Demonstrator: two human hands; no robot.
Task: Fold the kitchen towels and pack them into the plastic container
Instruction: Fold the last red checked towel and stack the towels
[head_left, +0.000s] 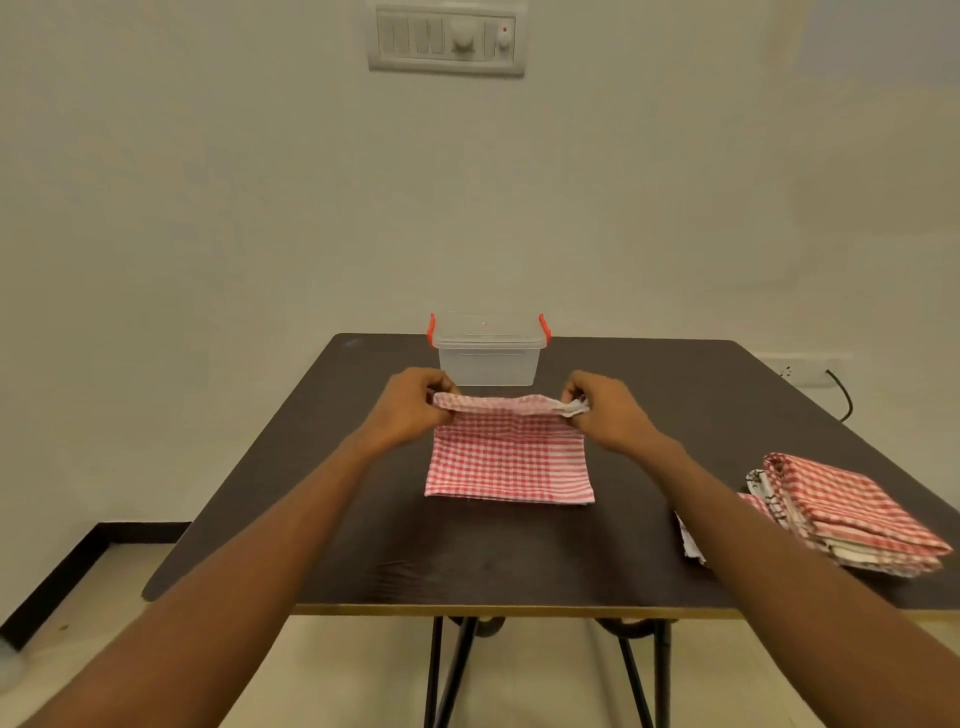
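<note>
Though translucent, container (487, 358) apparently lidded.

1. We're seeing warm, fairly dim, even indoor light, and its source is sitting outside the frame.
2. We're getting soft shadows only, with a thin one along the near edge of the red-checked towel (509, 462).
3. We're picking up a dull sheen on the table (363, 545).
4. We're seeing wide-angle stretch, and the forearms (234, 571) are ballooning toward the bottom corners.
5. We're finding the whole frame slightly soft: the switch panel (447, 39) is looking smeared, while the towel's checks are reading legibly.
</note>
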